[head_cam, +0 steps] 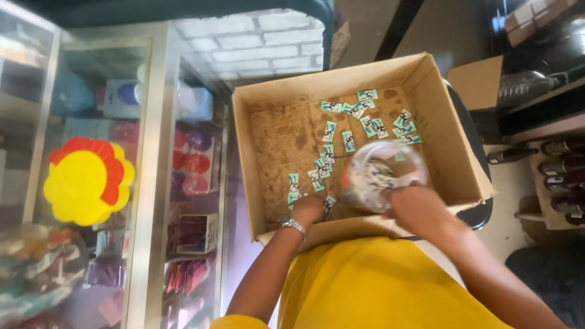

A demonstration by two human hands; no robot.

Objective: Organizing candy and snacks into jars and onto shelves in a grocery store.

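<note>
1. Cardboard box [268, 176]: a shallow, open brown box in front of the person, its floor stained and its near wall against the yellow shirt [378, 286].
2. Sachets [329, 130]: many small teal-and-white packets lie scattered on the box floor. One loose group runs along the far wall toward the far right corner; another trails down the middle to the near wall.
3. Left hand [309, 209]: it is lowered into the box at the near wall, with a metal watch [293, 226] on the wrist. The fingers are curled down onto the sachets lying there; whether they grip one cannot be told.
4. Jar [381, 176]: a clear, round plastic container, blurred, held above the box floor near the near right corner. Its mouth faces the camera, and packets show inside it.
5. Right hand [414, 207]: it reaches over the near wall, fingers closed around the near side of the jar.
6. Glass cabinet [152, 183]: it stands to the left of the box, with purple and pink goods on its shelves and a yellow-and-red flower-shaped item [85, 183] at its left.
7. Dark bottles [563, 167]: they lie in a row at the right edge of the view, well apart from the box.
</note>
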